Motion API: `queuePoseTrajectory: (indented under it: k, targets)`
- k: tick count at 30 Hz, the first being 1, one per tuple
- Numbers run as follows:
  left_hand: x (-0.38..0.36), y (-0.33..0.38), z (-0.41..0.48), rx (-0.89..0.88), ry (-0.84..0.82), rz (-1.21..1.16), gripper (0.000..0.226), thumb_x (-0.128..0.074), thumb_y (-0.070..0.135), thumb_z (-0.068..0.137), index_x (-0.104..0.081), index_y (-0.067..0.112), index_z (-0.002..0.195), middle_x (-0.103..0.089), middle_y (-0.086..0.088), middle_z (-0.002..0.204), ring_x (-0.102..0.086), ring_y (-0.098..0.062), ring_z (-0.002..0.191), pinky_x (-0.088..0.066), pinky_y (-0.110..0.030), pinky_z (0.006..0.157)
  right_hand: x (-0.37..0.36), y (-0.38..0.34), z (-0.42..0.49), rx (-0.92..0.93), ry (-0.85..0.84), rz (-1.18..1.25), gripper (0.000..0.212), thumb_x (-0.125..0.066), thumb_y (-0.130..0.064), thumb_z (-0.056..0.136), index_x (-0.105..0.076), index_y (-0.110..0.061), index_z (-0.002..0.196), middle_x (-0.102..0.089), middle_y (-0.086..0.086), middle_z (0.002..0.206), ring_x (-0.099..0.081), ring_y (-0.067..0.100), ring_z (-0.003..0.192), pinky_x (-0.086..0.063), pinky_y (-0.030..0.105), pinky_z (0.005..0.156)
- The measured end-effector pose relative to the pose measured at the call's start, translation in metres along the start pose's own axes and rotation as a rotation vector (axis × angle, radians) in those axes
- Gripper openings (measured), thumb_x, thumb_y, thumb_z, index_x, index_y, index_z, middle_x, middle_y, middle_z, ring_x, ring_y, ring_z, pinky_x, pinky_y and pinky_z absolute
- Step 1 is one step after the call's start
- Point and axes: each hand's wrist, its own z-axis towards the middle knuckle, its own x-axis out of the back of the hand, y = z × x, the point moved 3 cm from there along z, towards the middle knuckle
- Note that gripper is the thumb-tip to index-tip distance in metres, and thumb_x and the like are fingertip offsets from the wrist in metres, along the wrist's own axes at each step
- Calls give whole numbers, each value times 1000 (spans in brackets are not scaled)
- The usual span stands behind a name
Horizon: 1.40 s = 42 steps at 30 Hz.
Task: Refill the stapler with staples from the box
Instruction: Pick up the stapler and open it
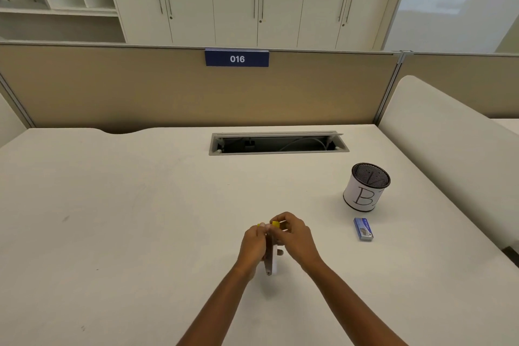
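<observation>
The stapler (271, 257) stands on end mid-worktop (126, 205), its yellow tip pinched between the fingers of the left hand (252, 244) and right hand (295, 236). It seems barely opened; no staples are loaded. The staple box (363, 229) lies shut, well right, near a mesh cup (365, 187). Nothing blocks the reach.

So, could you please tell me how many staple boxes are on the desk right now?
1. The staple box lies on the desk to the right of the hands, just in front of the mesh cup. Nothing suggests another is hidden.
</observation>
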Motion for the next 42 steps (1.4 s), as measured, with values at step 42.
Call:
queuePoseTrajectory:
  k: [42]
  targets:
    - [32,8,24,145,95,-710,31,-29,17,101,-48,5,80,-61,-20,83,-60,-34,74,-49,-38,69,3,17,-43,322,-48,-366,17,-46,-1,84,-57,-10,94,-56,-10,86,-60,12,84,-50,10,73]
